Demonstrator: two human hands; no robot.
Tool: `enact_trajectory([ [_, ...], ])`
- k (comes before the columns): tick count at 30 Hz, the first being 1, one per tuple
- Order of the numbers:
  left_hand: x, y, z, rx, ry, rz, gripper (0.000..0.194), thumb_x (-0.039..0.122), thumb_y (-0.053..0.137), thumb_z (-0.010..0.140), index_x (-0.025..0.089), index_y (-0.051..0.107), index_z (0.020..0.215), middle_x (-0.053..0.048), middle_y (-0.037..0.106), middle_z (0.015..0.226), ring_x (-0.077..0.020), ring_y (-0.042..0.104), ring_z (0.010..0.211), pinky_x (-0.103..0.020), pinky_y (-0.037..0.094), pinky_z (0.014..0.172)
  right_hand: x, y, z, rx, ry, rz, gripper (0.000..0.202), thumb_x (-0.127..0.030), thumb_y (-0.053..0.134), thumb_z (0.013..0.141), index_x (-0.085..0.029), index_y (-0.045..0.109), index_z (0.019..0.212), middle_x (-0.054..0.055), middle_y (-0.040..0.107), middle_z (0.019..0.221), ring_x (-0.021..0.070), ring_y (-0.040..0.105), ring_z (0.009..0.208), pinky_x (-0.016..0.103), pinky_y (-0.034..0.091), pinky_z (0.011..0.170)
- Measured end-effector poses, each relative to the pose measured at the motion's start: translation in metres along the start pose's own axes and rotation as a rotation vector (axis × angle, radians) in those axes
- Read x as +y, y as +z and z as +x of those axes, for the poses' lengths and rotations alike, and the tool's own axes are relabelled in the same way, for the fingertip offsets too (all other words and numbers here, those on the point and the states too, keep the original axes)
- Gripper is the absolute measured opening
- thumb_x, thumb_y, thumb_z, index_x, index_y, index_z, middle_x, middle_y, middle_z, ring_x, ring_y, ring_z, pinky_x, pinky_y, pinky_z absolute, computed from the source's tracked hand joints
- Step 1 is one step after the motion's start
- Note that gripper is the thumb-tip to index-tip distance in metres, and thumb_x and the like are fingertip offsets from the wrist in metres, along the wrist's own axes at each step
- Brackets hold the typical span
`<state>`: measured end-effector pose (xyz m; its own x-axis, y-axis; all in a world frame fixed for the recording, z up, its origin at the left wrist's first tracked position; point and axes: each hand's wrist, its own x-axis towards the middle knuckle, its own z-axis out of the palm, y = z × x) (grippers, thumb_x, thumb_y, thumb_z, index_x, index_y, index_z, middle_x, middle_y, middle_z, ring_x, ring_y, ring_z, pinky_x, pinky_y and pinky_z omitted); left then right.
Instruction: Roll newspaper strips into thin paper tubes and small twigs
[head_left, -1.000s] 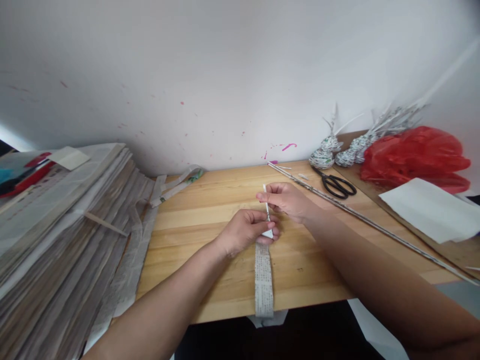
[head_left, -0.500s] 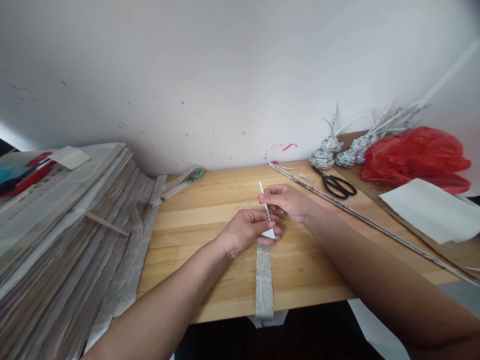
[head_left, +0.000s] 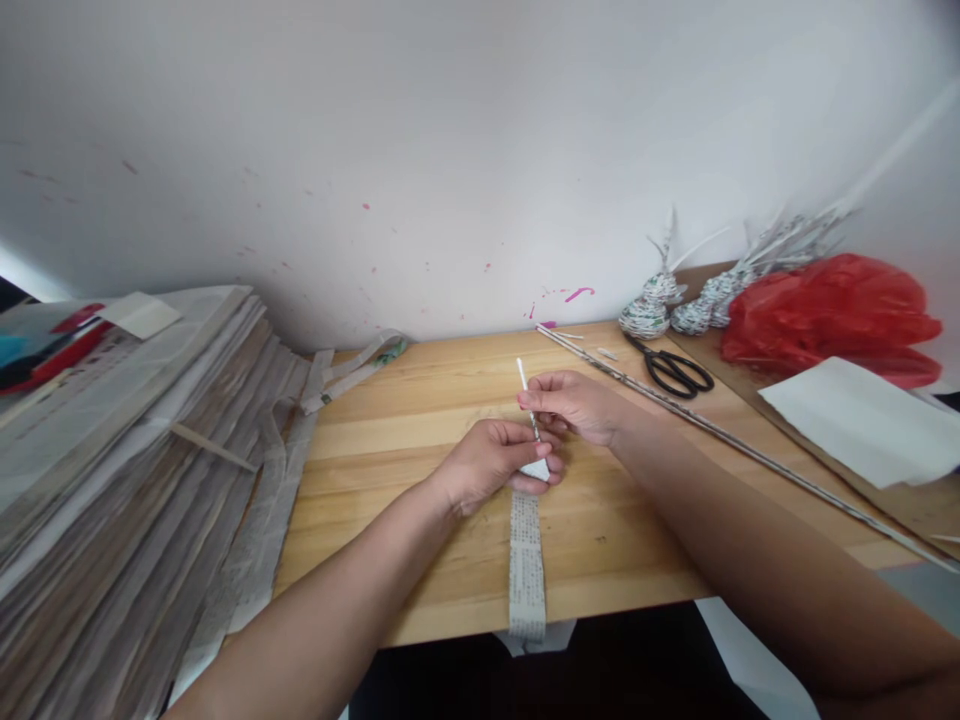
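Observation:
Between both hands, over the middle of the wooden table, is a strip of newspaper (head_left: 527, 560). Its upper end is rolled into a thin paper stick (head_left: 523, 378) that points up and away from me. My left hand (head_left: 499, 460) is closed on the strip where it turns into the roll, thumb on top and fingers beneath. My right hand (head_left: 574, 405) pinches the rolled stick higher up between thumb and forefinger. The flat tail of the strip runs toward me and over the table's front edge. Parts of the roll are hidden behind the fingers.
Stacked newspapers (head_left: 172, 450) rise at left, with loose paper strips (head_left: 281, 470) beside them. At right lie long paper sticks (head_left: 720, 437), black scissors (head_left: 675, 372), a red plastic bag (head_left: 832, 315) and a white sheet (head_left: 862, 420). Woven paper figures (head_left: 646, 305) stand by the wall.
The rolled stick's tip has shifted slightly up and left. The strip's tail has swung a little to the left. Both hands keep their hold in nearly the same place.

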<state>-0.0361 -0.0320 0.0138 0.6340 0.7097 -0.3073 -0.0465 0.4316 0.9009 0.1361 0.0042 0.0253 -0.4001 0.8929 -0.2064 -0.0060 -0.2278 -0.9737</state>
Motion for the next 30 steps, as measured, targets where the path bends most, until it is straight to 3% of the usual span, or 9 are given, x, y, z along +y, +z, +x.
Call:
enact_trajectory([
  [5,0.0008,-0.0012,-0.0005,0.012,0.002,-0.017,0.034,0.035,0.075,0.072,0.012,0.071,0.097,-0.011,0.071,0.088,-0.0197,0.068,0.080,-0.035,0.054,0.074,-0.0004,-0.0046,-0.0007,-0.113,-0.006,-0.009,0.037,-0.046,0.066,0.079,-0.012,0.069,0.092,-0.003,0.051,0.051,0.0057,0.044,0.042,0.018,0.026,0.038],
  [12,-0.0013,0.0001,0.0002,-0.002,-0.010,-0.020,0.038,0.038,0.076,0.071,0.011,0.070,0.097,-0.012,0.071,0.086,-0.0196,0.067,0.080,-0.034,0.053,0.073,-0.0014,0.0013,0.0013,0.096,-0.027,0.079,0.035,-0.044,0.078,0.066,-0.014,0.060,0.065,-0.006,0.045,0.048,0.0042,0.034,0.041,0.018,0.018,0.035],
  [18,-0.0021,0.0001,0.0001,-0.021,-0.001,-0.029,0.036,0.038,0.075,0.072,0.011,0.071,0.095,-0.011,0.071,0.086,-0.0191,0.067,0.079,-0.034,0.053,0.074,-0.0031,-0.0030,0.0016,0.017,-0.068,0.108,0.039,-0.049,0.071,0.074,-0.013,0.070,0.090,-0.002,0.048,0.057,0.0070,0.041,0.051,0.018,0.024,0.038],
  [24,-0.0026,0.0011,-0.0003,-0.024,-0.012,-0.025,0.037,0.037,0.075,0.071,0.011,0.070,0.097,-0.011,0.070,0.085,-0.0188,0.067,0.079,-0.033,0.053,0.073,-0.0031,-0.0014,0.0031,0.182,-0.108,0.053,0.036,-0.048,0.074,0.070,-0.013,0.068,0.072,-0.004,0.043,0.051,0.0057,0.035,0.046,0.020,0.017,0.037],
  [30,0.0031,-0.0016,-0.0022,-0.032,-0.005,-0.057,0.038,0.038,0.075,0.071,0.011,0.070,0.098,-0.012,0.071,0.087,-0.0211,0.068,0.081,-0.036,0.053,0.075,-0.0072,-0.0062,-0.0007,-0.054,-0.045,0.148,0.036,-0.043,0.070,0.076,-0.013,0.072,0.096,0.000,0.050,0.062,0.0082,0.046,0.056,0.019,0.025,0.040],
])
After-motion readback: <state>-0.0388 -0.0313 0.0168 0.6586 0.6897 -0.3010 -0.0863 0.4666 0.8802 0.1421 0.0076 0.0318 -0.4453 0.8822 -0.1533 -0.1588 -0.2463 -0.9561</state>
